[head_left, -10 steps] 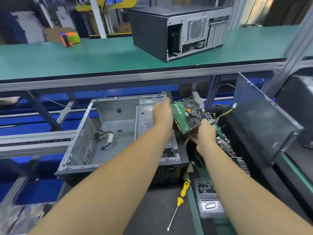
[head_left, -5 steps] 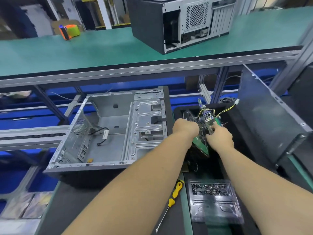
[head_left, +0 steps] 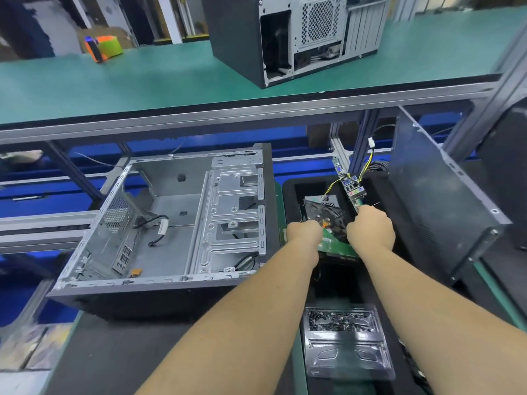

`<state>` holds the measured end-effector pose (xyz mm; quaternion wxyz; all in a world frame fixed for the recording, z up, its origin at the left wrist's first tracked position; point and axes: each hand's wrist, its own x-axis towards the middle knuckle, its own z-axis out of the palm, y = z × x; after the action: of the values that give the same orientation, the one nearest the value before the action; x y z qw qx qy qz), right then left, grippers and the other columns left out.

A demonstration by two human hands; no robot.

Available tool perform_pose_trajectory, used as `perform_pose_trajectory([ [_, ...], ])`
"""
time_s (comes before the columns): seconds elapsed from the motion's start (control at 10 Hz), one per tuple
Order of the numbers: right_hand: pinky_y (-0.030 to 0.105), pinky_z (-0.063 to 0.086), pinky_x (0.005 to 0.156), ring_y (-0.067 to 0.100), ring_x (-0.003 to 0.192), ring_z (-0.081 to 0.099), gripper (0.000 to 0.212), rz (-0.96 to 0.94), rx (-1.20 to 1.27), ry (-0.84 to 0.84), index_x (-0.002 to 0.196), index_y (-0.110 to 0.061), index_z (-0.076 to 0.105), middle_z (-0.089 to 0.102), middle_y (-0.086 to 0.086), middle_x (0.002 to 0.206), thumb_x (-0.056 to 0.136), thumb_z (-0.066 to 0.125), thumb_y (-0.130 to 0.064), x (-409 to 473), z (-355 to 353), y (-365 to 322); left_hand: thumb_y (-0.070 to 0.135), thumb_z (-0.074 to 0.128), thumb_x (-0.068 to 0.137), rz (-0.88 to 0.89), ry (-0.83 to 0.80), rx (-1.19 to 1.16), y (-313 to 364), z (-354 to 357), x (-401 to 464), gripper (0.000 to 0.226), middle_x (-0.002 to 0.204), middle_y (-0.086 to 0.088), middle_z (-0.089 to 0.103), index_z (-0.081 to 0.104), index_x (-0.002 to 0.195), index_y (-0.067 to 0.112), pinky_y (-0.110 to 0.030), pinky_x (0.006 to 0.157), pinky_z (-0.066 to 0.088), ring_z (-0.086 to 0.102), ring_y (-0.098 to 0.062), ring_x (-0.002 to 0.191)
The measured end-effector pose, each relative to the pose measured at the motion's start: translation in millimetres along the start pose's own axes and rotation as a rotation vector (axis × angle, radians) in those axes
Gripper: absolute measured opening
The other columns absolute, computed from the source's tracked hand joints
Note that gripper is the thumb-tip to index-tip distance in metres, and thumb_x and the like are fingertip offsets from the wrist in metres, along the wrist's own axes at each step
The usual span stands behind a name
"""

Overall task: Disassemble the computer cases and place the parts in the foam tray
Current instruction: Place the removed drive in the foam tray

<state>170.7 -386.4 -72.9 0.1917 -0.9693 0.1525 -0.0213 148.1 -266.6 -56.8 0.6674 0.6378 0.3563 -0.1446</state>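
Your opened computer case (head_left: 176,223) lies on its side at the left, gutted, its right wall just beside the black foam tray (head_left: 288,201). A loose side panel (head_left: 445,195) leans close along the tray's right edge, leaving a narrow lane. Compared with half a second ago, the hard drive (head_left: 325,215) sits lower, down in the tray. Your left hand (head_left: 303,233) and right hand (head_left: 370,228) both curl closed on the drive's near edge, the upright green board (head_left: 346,183) just behind.
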Motion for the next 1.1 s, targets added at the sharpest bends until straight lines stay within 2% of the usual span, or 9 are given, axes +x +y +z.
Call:
perform_pose_trajectory([
  [0.1, 0.043, 0.052, 0.083, 0.040, 0.101, 0.059, 0.009, -0.020, 0.009, 0.038, 0.095, -0.007, 0.060, 0.066, 0.018, 0.103, 0.086, 0.059, -0.008, -3.9, 3.5, 2.8, 0.005, 0.045, 0.102, 0.028, -0.031, 0.061, -16.9, -1.8, 14.9, 0.039, 0.095, -0.007, 0.050, 0.051, 0.140, -0.001, -0.030, 0.081, 0.037, 0.045, -0.022, 0.086],
  [0.2, 0.042, 0.050, 0.080, 0.040, 0.099, 0.057, 0.002, -0.018, 0.051, 0.047, 0.088, -0.009, 0.056, 0.065, 0.016, 0.101, 0.086, 0.057, -0.007, -3.3, 4.7, 2.9, 0.003, 0.040, 0.101, 0.056, -0.044, 0.129, -26.3, 2.3, 18.1, 0.037, 0.125, -0.019, 0.058, 0.052, 0.136, 0.001, -0.028, 0.087, 0.033, 0.050, -0.024, 0.092],
  [0.3, 0.041, 0.050, 0.081, 0.039, 0.098, 0.056, 0.006, 0.025, 0.095, 0.028, 0.087, -0.009, 0.059, 0.065, 0.015, 0.100, 0.084, 0.054, -0.008, -2.6, 5.0, 2.1, 0.009, 0.046, 0.100, 0.082, -0.061, 0.154, -24.0, 15.6, 14.1, 0.042, 0.145, -0.020, 0.048, 0.049, 0.142, 0.006, -0.038, 0.106, 0.043, 0.054, -0.035, 0.123],
  [0.4, 0.043, 0.052, 0.085, 0.040, 0.102, 0.057, 0.020, 0.056, 0.137, -0.001, 0.099, -0.011, 0.066, 0.066, 0.014, 0.104, 0.084, 0.054, -0.012, -1.1, 2.6, 4.8, 0.010, 0.045, 0.101, 0.121, -0.053, 0.324, -16.7, 23.1, 8.6, 0.050, 0.150, -0.018, 0.040, 0.036, 0.150, 0.005, -0.049, 0.111, 0.043, 0.047, -0.037, 0.132],
  [0.6, 0.048, 0.046, 0.095, 0.038, 0.115, 0.049, 0.034, 0.027, 0.127, -0.022, 0.124, -0.014, 0.062, 0.058, 0.015, 0.124, 0.094, 0.048, -0.020, -3.6, 5.1, 11.0, 0.007, 0.051, 0.098, 0.244, -0.032, 0.668, -4.6, 9.9, 6.6, 0.028, 0.128, -0.022, 0.061, 0.060, 0.122, -0.002, -0.048, 0.103, 0.050, 0.056, -0.039, 0.120],
  [0.7, 0.052, 0.038, 0.100, 0.037, 0.120, 0.043, 0.033, -0.005, 0.164, 0.039, 0.128, -0.016, 0.058, 0.052, 0.014, 0.129, 0.099, 0.046, -0.026, -20.8, 17.0, 8.2, 0.010, 0.051, 0.095, 0.428, -0.015, 0.907, 4.3, 1.9, -2.6, 0.022, 0.116, -0.018, 0.061, 0.062, 0.111, 0.000, -0.047, 0.090, 0.053, 0.061, -0.036, 0.105],
  [0.9, 0.045, 0.038, 0.073, 0.038, 0.085, 0.053, 0.004, -0.332, 0.217, 0.338, 0.084, -0.004, 0.065, 0.058, 0.015, 0.086, 0.085, 0.062, -0.007, -72.3, 35.3, 2.5, 0.023, 0.046, 0.096, 1.026, 0.160, 1.385, 25.4, -34.9, -7.6, 0.014, 0.102, -0.007, 0.066, 0.059, 0.094, 0.017, -0.042, 0.083, 0.043, 0.060, -0.030, 0.098],
  [1.0, 0.041, 0.039, 0.058, 0.041, 0.070, 0.057, 0.011, -0.483, 0.216, 0.017, 0.075, -0.007, 0.058, 0.062, 0.014, 0.071, 0.083, 0.060, -0.015, -97.0, 42.6, 5.6, 0.022, 0.045, 0.097, 1.054, 0.228, 1.422, 23.1, -51.6, -3.7, 0.025, 0.101, -0.009, 0.068, 0.068, 0.102, 0.012, -0.040, 0.083, 0.042, 0.059, -0.031, 0.097],
  [1.1, 0.036, 0.032, 0.055, 0.040, 0.071, 0.059, 0.021, -0.731, 0.001, -0.220, 0.069, -0.016, 0.047, 0.062, 0.010, 0.071, 0.079, 0.044, -0.035, -116.0, 51.8, 7.8, 0.025, 0.044, 0.097, 0.995, 0.137, 1.366, 20.3, -50.1, -7.3, 0.027, 0.095, -0.008, 0.071, 0.068, 0.101, 0.013, -0.037, 0.073, 0.045, 0.063, -0.034, 0.091],
])
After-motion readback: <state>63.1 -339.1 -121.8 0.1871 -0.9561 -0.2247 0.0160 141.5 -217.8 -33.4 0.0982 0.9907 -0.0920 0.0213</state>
